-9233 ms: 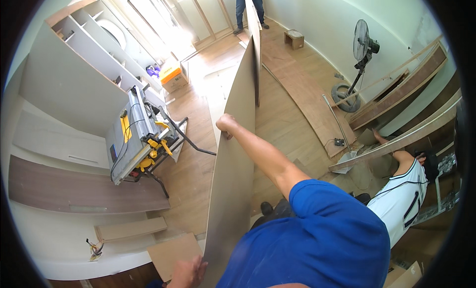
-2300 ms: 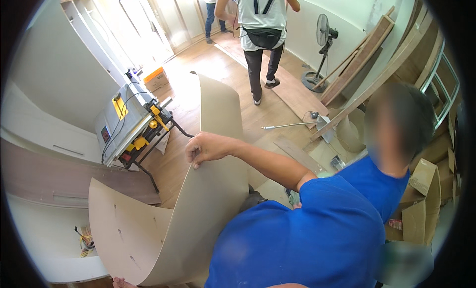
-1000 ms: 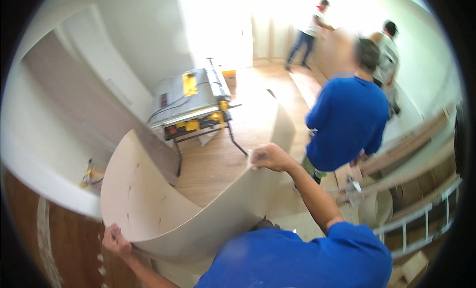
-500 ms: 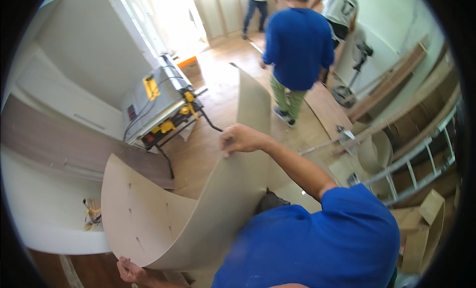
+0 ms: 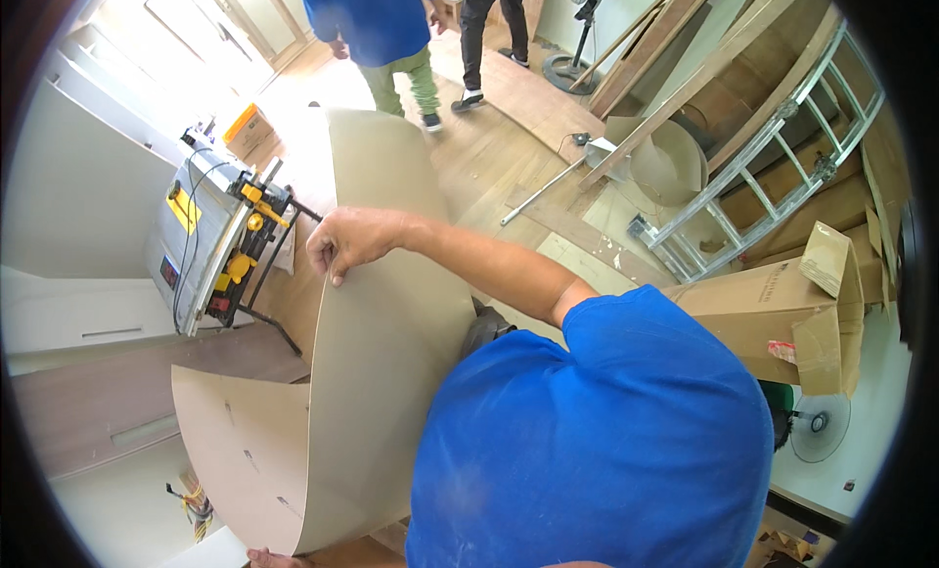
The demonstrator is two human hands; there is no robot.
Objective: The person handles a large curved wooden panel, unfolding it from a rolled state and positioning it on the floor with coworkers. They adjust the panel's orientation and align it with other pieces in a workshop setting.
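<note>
A large, thin beige board (image 5: 386,304) stands curved in front of me, bent so that part of its inner face shows, with several small dark marks printed on it. My right hand (image 5: 357,243) is closed on its upper edge, thumb on one side and fingers on the other. Low at the picture's bottom edge, my left hand (image 5: 274,558) grips the board's near lower edge; only its fingers show. The board's outer face leans close to my body, and its far end reaches out over the floor.
A table saw (image 5: 210,235) on a folding stand is left of the board. Ahead, a person in a blue top (image 5: 367,25) and another in dark trousers (image 5: 486,40) stand. To the right are an aluminium ladder (image 5: 753,181), a cardboard box (image 5: 763,314) and leaning planks (image 5: 655,49).
My view has swung to the right, bringing more of the ladder and boxes into sight. Both hands keep their hold on the board, and less of its inner face shows.
</note>
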